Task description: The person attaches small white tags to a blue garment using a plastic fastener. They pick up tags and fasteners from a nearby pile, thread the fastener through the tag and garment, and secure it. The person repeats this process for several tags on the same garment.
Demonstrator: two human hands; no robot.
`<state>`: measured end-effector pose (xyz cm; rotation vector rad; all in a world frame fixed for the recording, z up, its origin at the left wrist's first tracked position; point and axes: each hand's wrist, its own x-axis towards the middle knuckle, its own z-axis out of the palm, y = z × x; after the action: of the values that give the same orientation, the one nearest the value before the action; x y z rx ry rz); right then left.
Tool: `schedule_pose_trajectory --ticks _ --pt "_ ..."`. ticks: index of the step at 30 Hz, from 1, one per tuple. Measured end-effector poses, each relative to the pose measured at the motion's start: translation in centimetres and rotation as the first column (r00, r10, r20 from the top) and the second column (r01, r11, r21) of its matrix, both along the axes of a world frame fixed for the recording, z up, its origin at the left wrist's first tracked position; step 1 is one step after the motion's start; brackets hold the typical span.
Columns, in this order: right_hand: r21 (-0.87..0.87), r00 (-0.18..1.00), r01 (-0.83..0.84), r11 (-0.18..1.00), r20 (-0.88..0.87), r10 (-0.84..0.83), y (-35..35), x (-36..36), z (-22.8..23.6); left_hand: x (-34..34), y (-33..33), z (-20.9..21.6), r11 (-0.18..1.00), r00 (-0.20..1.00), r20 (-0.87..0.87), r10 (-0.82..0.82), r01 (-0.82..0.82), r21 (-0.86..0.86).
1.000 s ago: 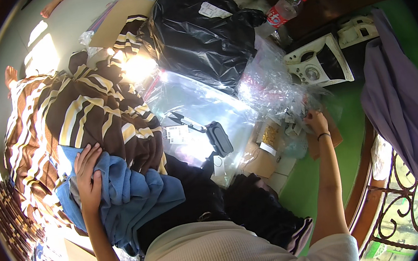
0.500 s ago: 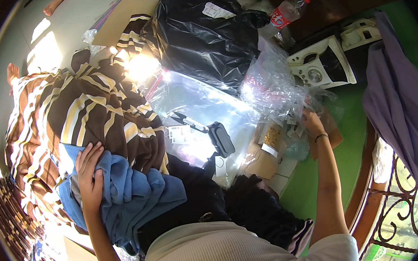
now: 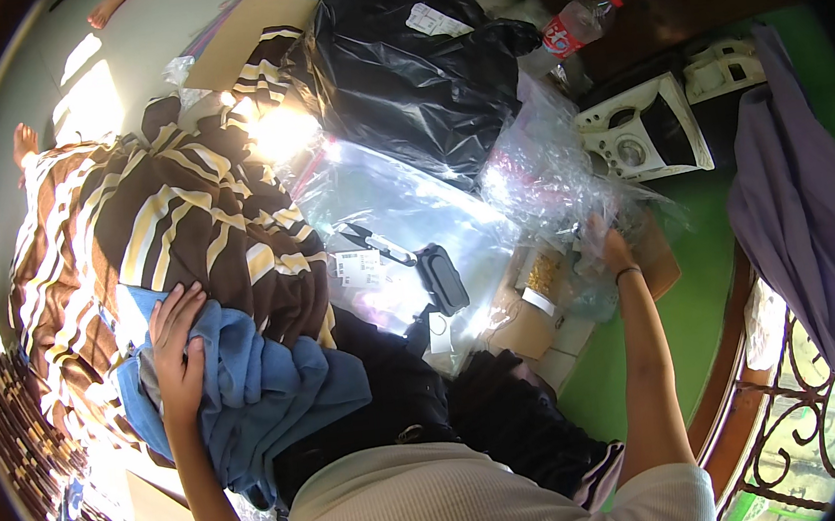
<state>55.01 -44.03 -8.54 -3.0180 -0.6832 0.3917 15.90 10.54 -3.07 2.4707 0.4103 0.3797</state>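
Observation:
My left hand [image 3: 180, 349] lies on a blue folded garment [image 3: 258, 376] on my lap, its fingers stretched out flat and slightly apart. A brown cloth with white and yellow stripes [image 3: 204, 231] spreads just beyond those fingertips. My right hand [image 3: 614, 248] reaches into an open cardboard box [image 3: 654, 258], among crumpled clear plastic [image 3: 554, 162]. Its fingers are mostly hidden by the plastic, so I cannot see what they touch. Between my hands, a black plastic object [image 3: 442, 280] and a small pointed tool [image 3: 376, 242] lie on clear plastic bags [image 3: 475, 230], near a white printed label [image 3: 356, 266].
A large black plastic bag [image 3: 410, 80] stands ahead. To its right are a clear bottle with a red cap [image 3: 581, 24] and a white appliance panel [image 3: 642, 133]. A purple cloth [image 3: 796, 174] hangs at the right, above a wrought-iron grille [image 3: 790, 426]. Another person's foot [image 3: 99, 15] shows at the far left.
My right hand has shifted slightly to the left, further under the clear plastic, which has moved a little with it. My left hand stays in place on the blue garment.

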Motion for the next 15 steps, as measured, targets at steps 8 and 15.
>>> schedule_pose_trajectory --ticks 8,15 --pt "0.307 0.924 0.382 0.872 -0.113 -0.365 0.2 -1.6 3.0 0.0 0.1 -0.1 1.0 1.0 0.022 -0.019 0.019 0.0" --pt "0.53 0.89 0.455 0.715 -0.298 -0.345 -0.9 -1.6 4.6 0.0 0.0 0.1 1.0 1.0 0.008 -0.012 0.012 0.002"
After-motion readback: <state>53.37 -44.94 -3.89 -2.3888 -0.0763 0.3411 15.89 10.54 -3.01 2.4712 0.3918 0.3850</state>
